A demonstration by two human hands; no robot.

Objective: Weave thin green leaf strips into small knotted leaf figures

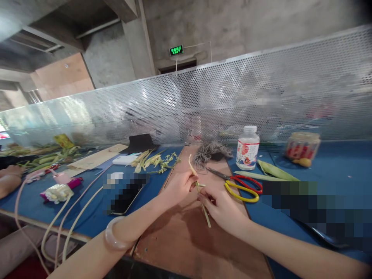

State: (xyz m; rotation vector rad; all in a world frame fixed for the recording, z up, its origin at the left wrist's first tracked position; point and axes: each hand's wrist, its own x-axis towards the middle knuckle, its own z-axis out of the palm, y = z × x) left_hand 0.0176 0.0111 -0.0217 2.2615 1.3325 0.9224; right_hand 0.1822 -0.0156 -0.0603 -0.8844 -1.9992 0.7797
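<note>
Over a brown board (174, 248), my left hand (183, 186) pinches a narrow pale-green plant strip (207, 217), probably split leaf. One pale, pointed end sticks up above the fingers, and a short piece crosses it between the hands. My right hand (218, 206) is closed on the lower part of the same strip, whose tail hangs down toward the board. Just beyond the right hand lie scissors (241, 197) with one red and one yellow handle, blades pointing left. A tangle of grey yarn (210, 153) rests at the board's far end.
Right of the board stand a clear bottle (248, 149) and a glass jar (302, 147), with green leaves (276, 171) between. On the left are a phone (128, 195), cut plants (157, 161), cables (83, 209) and another person's hand (11, 178). A perforated metal screen (162, 100) closes the back.
</note>
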